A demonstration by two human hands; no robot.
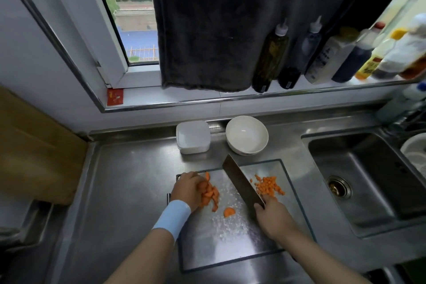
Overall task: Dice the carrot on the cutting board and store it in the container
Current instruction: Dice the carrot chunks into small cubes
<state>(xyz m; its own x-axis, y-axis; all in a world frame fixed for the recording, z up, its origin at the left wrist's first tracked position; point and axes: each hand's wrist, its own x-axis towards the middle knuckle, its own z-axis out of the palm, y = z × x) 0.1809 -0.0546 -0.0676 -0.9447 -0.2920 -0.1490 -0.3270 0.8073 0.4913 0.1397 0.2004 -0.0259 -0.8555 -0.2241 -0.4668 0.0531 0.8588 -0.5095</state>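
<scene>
Carrot pieces [211, 194] in near-far row

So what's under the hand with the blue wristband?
Chunky carrot pieces on the cutting board; the left hand holds them down. Any pieces beneath its palm are covered.

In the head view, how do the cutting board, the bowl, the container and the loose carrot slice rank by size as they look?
1. cutting board
2. bowl, only slightly bigger than the next; this is a close call
3. container
4. carrot slice, clearly smallest
</scene>
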